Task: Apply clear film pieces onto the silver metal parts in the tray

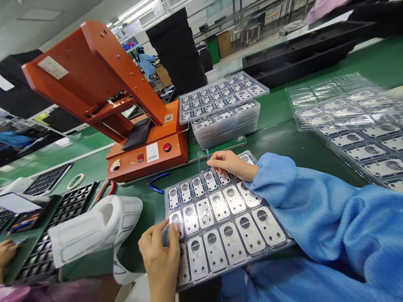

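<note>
A clear plastic tray point(201, 191) of silvery metal plates with round holes lies tilted at the table's front edge. My left hand point(162, 251) is at its left side, thumb and fingers apart, its fingertips on the leftmost plates and rim. Above the tray's far edge, my right hand point(225, 162) is closed in a pinch on a thin blue strip point(208, 154). Another thin blue strip point(199, 161) stands just left of it. Some plates in the far row show blue borders; those in the nearer rows look plain silver.
An orange press point(147, 165) stands behind, left of a stack of filled clear trays point(226, 126). More trays point(355, 138) lie at right. Blue pliers point(155, 184), a roll of white labels point(94, 226) and black trays point(67, 205) are at left. Another person's hand point(6, 253) shows at far left.
</note>
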A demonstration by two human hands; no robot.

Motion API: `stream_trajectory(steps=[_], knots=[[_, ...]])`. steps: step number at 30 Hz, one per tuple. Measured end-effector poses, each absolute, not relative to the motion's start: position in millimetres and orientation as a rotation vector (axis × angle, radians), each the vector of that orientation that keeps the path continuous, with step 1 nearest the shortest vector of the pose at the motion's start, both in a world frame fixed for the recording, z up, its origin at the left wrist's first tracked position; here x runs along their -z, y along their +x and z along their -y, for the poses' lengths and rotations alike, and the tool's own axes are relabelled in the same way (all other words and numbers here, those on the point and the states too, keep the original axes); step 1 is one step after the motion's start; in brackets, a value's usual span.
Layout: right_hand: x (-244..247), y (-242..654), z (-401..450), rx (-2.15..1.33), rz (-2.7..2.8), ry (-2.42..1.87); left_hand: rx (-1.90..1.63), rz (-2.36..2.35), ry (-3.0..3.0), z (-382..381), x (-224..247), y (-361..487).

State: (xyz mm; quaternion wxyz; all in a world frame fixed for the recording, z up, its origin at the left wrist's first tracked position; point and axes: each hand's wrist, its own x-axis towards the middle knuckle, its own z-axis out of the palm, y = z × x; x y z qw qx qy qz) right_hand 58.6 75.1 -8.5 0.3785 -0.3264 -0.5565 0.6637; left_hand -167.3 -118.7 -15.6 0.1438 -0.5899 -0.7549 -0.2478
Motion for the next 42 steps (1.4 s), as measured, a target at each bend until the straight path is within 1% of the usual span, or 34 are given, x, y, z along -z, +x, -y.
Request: stream_trajectory(steps=[2,4,7,12,19,23,26,29,33,35,37,39,42], knots=[[8,59,-77,-1.697,1.385,-0.826,0.798,2.167,-1.882,115,8,-165],[7,60,-78,-1.702,1.368,-0.812,0.801,2.119,-2.122,108,1,-162],[5,60,-76,-1.713,1.379,-0.787,0.608,2.030,-2.401,96,-4,-156],[4,58,-72,-1.709,1.418,-0.755,0.338,1.848,-2.632,73,-8,-146],[1,58,-72,-1.697,1.425,-0.769,0.006,1.560,-2.630,55,-8,-141],[1,58,-73,-1.684,1.416,-0.780,-0.014,1.376,-2.611,58,-2,-137],[5,57,-75,-1.677,1.407,-0.783,-0.021,1.361,-2.594,63,-11,-139],[8,56,-77,-1.676,1.389,-0.799,0.113,1.520,-2.483,70,-24,-147],[9,56,-78,-1.689,1.367,-0.819,0.618,1.986,-2.279,83,-31,-154],[8,56,-79,-1.694,1.361,-0.824,0.884,2.286,-2.048,89,-28,-148],[6,56,-79,-1.693,1.357,-0.834,1.071,2.510,-1.757,94,-23,-138],[6,56,-79,-1.689,1.355,-0.843,1.113,2.575,-1.646,99,-16,-127],[4,56,-77,-1.685,1.366,-0.850,0.966,2.468,-1.856,110,-3,-113]])
